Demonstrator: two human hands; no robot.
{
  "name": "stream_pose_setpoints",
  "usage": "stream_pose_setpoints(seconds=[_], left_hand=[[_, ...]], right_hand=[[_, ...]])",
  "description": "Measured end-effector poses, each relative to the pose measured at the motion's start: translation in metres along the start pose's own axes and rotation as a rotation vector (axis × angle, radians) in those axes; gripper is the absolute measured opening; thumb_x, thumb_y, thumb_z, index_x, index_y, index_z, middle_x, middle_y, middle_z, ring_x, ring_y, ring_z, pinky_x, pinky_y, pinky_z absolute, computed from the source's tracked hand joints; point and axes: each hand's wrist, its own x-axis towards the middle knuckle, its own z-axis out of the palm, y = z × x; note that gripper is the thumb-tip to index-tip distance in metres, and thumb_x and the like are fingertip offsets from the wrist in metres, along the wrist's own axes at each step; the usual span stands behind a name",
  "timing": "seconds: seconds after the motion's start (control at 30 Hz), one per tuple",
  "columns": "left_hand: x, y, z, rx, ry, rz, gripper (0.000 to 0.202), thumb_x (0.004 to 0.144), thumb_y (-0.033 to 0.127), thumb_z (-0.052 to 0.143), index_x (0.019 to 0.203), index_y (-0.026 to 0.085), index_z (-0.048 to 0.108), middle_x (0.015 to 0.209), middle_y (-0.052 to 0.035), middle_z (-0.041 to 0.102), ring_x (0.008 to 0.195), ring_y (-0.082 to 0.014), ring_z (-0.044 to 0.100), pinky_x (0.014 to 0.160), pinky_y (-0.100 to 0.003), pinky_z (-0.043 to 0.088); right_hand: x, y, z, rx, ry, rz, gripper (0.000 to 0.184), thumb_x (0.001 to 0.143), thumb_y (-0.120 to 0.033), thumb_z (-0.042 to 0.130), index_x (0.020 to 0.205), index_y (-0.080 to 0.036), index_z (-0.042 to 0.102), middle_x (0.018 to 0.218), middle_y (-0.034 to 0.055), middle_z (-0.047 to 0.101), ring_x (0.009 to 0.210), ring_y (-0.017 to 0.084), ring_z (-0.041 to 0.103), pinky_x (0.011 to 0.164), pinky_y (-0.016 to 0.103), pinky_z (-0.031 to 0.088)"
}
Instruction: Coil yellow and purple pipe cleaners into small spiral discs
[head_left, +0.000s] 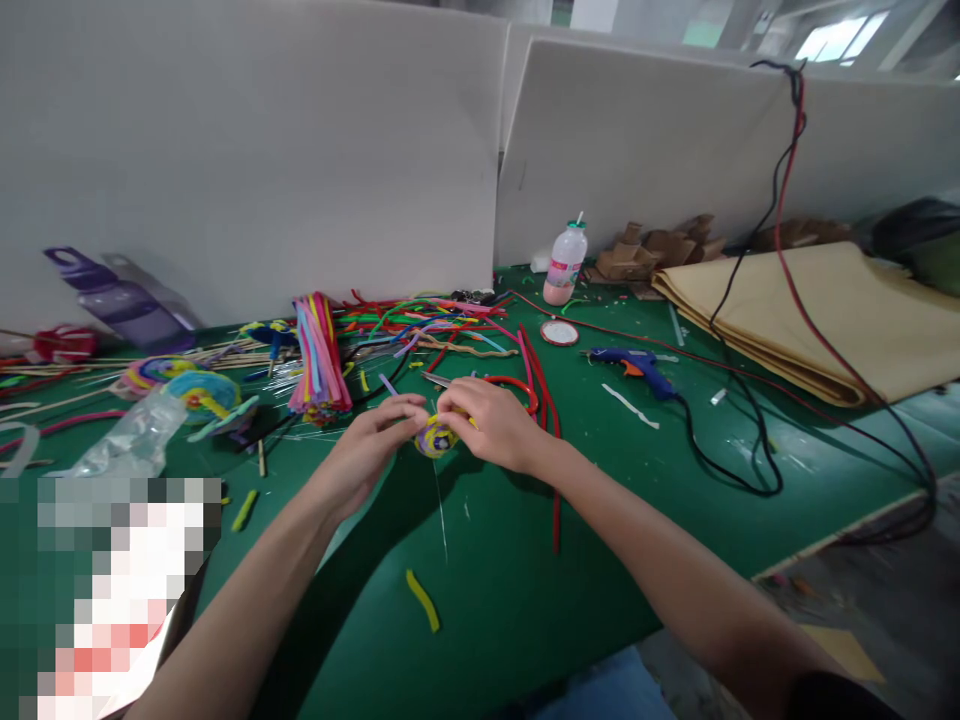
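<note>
Between my hands is a small yellow and purple pipe-cleaner spiral (433,440), held just above the green table (495,610). My left hand (379,435) pinches its left edge between thumb and forefinger. On the other side, my right hand (491,420) has its fingers curled over the upper right edge of the spiral. A thin glue strand hangs below it. Red pipe cleaners (544,385) lie just right of my right hand. The tips of a pointed metal tool (436,379) show behind my hands, its rest hidden.
A bundle of colourful pipe cleaners (322,355) stands behind my left hand. To the right lies a blue glue gun (634,368) with a black cord. A pink drink bottle (565,265), a purple water bottle (127,305) and folded brown paper (810,310) sit farther back.
</note>
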Motion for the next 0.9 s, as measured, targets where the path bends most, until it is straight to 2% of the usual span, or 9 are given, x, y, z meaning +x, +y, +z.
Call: stream_pose_setpoints(seconds=[0.1,0.13,0.2,0.27,0.5,0.7,0.9], left_hand=[[-0.0009,0.0034,0.0015,0.451,0.280,0.452,0.011,0.073,0.028,0.063,0.081,0.021,0.066,0.109,-0.0069,0.055,0.111,-0.0257,0.048,0.092,-0.043,0.040],[-0.0018,0.0044,0.0019,0.592,0.334,0.598,0.009,0.073,0.025,0.064,0.080,0.021,0.066,0.106,-0.0064,0.056,0.111,-0.0257,0.047,0.094,-0.045,0.038],[-0.0040,0.0059,0.0023,0.799,0.345,0.819,0.008,0.072,0.019,0.064,0.080,0.022,0.066,0.100,-0.0057,0.060,0.112,-0.0258,0.048,0.096,-0.047,0.038],[-0.0059,0.0068,0.0028,0.907,0.304,0.937,0.012,0.073,0.015,0.063,0.081,0.022,0.065,0.099,-0.0062,0.062,0.111,-0.0258,0.049,0.094,-0.047,0.040],[-0.0070,0.0076,0.0036,1.013,0.317,0.998,0.017,0.074,0.010,0.062,0.088,0.019,0.064,0.103,-0.0084,0.062,0.112,-0.0248,0.050,0.093,-0.044,0.044],[-0.0076,0.0068,0.0010,1.067,0.323,1.004,0.016,0.074,0.013,0.062,0.089,0.019,0.064,0.105,-0.0073,0.064,0.115,-0.0252,0.048,0.097,-0.047,0.041],[-0.0066,0.0063,0.0026,1.017,0.300,0.978,0.014,0.076,0.012,0.060,0.089,0.018,0.063,0.108,-0.0076,0.063,0.116,-0.0245,0.047,0.096,-0.045,0.042]], right_hand=[[-0.0001,0.0030,0.0025,0.062,0.030,0.108,0.008,0.085,-0.020,0.045,0.080,-0.018,0.051,0.083,0.0031,0.057,0.077,0.014,0.050,0.067,0.025,0.035],[0.0000,0.0038,0.0034,0.079,0.036,0.135,0.008,0.085,-0.021,0.045,0.080,-0.018,0.051,0.083,0.0029,0.058,0.077,0.014,0.051,0.067,0.025,0.036],[0.0005,0.0048,0.0047,0.101,0.045,0.170,0.008,0.085,-0.021,0.045,0.080,-0.018,0.051,0.083,0.0027,0.058,0.076,0.014,0.052,0.067,0.025,0.036],[0.0010,0.0046,0.0053,0.110,0.051,0.187,0.009,0.084,-0.020,0.044,0.080,-0.018,0.052,0.083,0.0027,0.058,0.076,0.014,0.052,0.067,0.025,0.036],[0.0007,0.0008,0.0051,0.100,0.040,0.165,0.008,0.084,-0.018,0.044,0.081,-0.018,0.052,0.083,0.0023,0.059,0.077,0.014,0.052,0.068,0.025,0.037],[0.0004,-0.0013,0.0069,0.073,0.051,0.173,0.009,0.085,-0.017,0.043,0.082,-0.018,0.052,0.085,0.0028,0.059,0.080,0.014,0.053,0.071,0.026,0.037],[0.0000,-0.0039,0.0075,0.021,0.073,0.142,0.009,0.086,-0.019,0.043,0.082,-0.018,0.051,0.084,0.0032,0.058,0.081,0.015,0.051,0.073,0.026,0.037]])
